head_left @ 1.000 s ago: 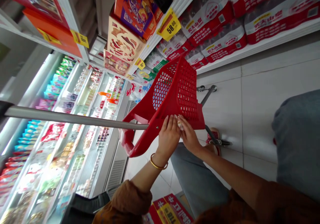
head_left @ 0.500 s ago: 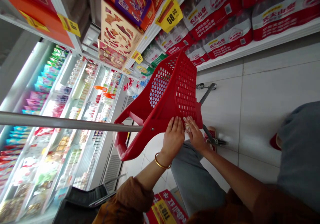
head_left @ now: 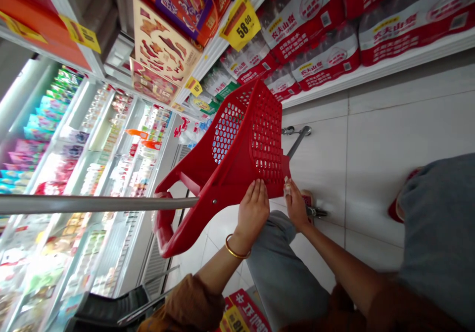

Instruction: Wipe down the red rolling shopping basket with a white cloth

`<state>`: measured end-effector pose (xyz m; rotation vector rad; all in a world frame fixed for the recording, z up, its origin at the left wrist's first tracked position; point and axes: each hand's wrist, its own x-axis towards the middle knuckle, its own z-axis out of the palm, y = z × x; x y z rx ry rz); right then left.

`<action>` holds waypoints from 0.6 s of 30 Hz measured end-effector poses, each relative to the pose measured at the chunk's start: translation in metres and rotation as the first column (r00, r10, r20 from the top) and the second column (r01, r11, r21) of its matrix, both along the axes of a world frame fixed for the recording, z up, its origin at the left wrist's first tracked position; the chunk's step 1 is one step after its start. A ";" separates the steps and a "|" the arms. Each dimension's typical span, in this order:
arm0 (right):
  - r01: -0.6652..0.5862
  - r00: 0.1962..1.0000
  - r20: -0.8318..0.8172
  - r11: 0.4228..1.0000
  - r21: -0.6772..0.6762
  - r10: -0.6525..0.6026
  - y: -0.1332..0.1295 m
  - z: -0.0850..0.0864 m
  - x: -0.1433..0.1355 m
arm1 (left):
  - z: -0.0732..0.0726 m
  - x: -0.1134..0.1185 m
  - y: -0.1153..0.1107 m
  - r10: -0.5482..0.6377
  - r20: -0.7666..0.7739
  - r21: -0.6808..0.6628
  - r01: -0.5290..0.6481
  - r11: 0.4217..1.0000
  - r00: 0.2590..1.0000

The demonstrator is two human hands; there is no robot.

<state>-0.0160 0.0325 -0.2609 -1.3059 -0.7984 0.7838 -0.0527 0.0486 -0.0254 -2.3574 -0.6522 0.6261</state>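
Observation:
A red plastic shopping trolley basket (head_left: 230,181) with perforated sides stands tilted before me, on a metal leg with small casters. My left hand (head_left: 256,211) lies flat against its lower wall, fingers stretched out together, a gold bangle on the wrist. Beside it, my right hand (head_left: 296,206) pinches a small crumpled whitish tissue (head_left: 287,188) at the basket's lower edge. A long metal pole (head_left: 96,204) runs from the left side of the view to the basket near its red loop handle (head_left: 166,228).
Packs of bottled water (head_left: 322,70) fill the shelf at upper right. Gift boxes (head_left: 163,50) stand above the basket, with a lit display fridge (head_left: 107,173) at left. A red carton (head_left: 245,312) lies below my left arm. My legs flank the tiled floor (head_left: 371,139).
My right hand, with the tissue, has moved away from my left hand along the basket's lower edge. My left hand stays on the wall. The whole view has shifted slightly.

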 end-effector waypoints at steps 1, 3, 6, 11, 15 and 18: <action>0.027 1.000 -0.010 0.999 -0.017 -0.027 0.001 0.001 -0.001 | -0.002 0.000 0.001 0.004 0.003 -0.007 -0.004 1.000 1.000; 0.075 0.997 -0.032 0.996 -0.040 -0.076 0.002 0.010 -0.001 | -0.007 0.001 0.001 0.007 0.008 -0.012 -0.007 1.000 1.000; 0.086 0.994 -0.061 0.996 -0.022 -0.087 0.002 0.034 -0.001 | -0.012 0.002 0.002 0.011 0.019 -0.008 -0.011 1.000 1.000; 0.037 0.997 -0.079 0.993 0.110 -0.028 -0.004 0.081 -0.001 | -0.015 0.002 0.003 0.012 0.072 -0.017 -0.011 1.000 0.997; 0.001 0.998 -0.067 0.975 0.224 0.015 -0.006 0.091 -0.003 | -0.017 0.001 0.004 0.014 0.108 -0.024 -0.012 1.000 0.994; -0.042 0.998 -0.029 0.972 0.233 0.050 -0.005 0.080 -0.002 | -0.022 -0.001 0.004 -0.004 0.093 -0.047 0.009 0.999 0.996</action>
